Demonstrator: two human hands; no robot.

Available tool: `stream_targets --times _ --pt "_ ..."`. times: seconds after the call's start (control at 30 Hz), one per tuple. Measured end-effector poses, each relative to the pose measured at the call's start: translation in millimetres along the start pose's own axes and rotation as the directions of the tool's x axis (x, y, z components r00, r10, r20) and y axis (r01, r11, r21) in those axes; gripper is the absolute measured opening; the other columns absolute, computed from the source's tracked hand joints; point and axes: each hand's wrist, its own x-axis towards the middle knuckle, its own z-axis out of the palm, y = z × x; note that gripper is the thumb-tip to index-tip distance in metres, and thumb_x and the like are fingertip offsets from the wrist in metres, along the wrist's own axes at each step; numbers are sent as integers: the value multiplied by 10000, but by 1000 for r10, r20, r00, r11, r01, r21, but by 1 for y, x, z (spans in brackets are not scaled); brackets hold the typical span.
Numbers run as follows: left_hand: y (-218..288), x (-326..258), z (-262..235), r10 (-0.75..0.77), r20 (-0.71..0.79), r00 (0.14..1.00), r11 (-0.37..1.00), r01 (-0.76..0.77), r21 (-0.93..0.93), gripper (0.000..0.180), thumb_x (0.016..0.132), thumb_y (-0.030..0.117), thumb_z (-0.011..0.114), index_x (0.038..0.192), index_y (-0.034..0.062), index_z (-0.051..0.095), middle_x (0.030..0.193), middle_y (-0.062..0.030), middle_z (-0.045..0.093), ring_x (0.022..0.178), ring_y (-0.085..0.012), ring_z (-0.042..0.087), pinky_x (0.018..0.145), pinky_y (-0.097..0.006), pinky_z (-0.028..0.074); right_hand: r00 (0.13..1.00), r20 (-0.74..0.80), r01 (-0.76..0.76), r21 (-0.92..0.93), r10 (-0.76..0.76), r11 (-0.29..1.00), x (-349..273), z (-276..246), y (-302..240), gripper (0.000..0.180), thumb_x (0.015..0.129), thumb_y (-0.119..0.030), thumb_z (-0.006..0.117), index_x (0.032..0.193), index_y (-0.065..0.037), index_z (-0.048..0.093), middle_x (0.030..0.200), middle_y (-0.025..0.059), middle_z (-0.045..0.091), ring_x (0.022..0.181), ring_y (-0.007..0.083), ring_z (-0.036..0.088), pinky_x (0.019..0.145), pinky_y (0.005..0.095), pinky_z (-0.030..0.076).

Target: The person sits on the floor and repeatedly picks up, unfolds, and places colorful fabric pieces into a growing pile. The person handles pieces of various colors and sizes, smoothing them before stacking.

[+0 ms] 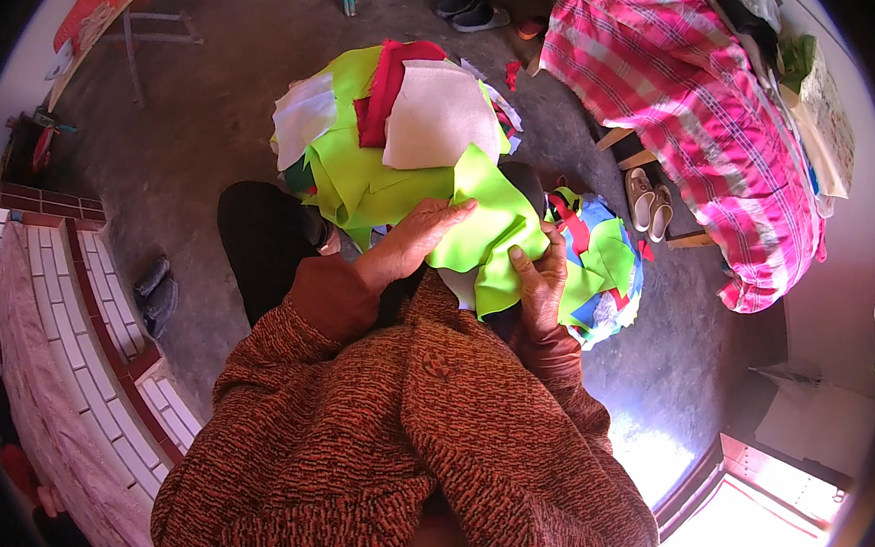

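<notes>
Gripping green cloth (490, 232) edges w/ left hand (411, 240), right hand (542, 280).

the floor (218, 90) is bare grey concrete, with a bed under a pink checked blanket (707, 120) at the upper right, pairs of slippers (473, 13) beside it, a low tiled wall (76, 291) of white and red on the left, and strong sunlight (742, 533) entering at the lower right.

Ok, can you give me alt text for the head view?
Both hands, left hand and right hand, hold a crumpled lime-green fabric piece above a heap of green, white and red fabric scraps on a grey concrete floor.
</notes>
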Motion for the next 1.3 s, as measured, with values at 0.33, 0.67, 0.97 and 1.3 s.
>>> stream_targets --times 0.33,0.67,0.97,1.3 --pt "0 -2 -3 9 -30 1000 981 -14 -191 358 891 356 590 996 17 627 911 -21 648 784 -90 599 706 -262 479 990 -67 115 -133 -125 984 1 -16 18 205 836 19 611 1015 -60 552 922 7 577 819 82 517 728 213 427" --pt "30 -10 -17 213 -149 966 917 -250 -309 411 903 339 568 1140 3 565 1043 -67 634 921 -133 612 811 -292 492 993 -95 65 13 -64 998 -1 -18 14 148 873 -15 574 1000 -69 521 945 9 577 833 87 522 766 221 430" --pt "97 -24 -58 255 -140 957 943 -214 255 411 909 377 551 1030 -11 610 912 -19 641 783 -92 565 705 -251 458 997 -70 29 -54 -33 998 -2 -14 5 117 891 -29 547 999 -58 515 932 9 558 838 85 503 770 225 413" --pt "157 65 -170 319 -189 929 520 -5 854 402 885 365 573 983 -23 607 822 -73 633 749 -139 575 672 -305 458 993 -109 27 -85 -36 996 2 -13 8 151 862 26 560 979 -62 521 871 -18 538 762 66 482 706 195 404"
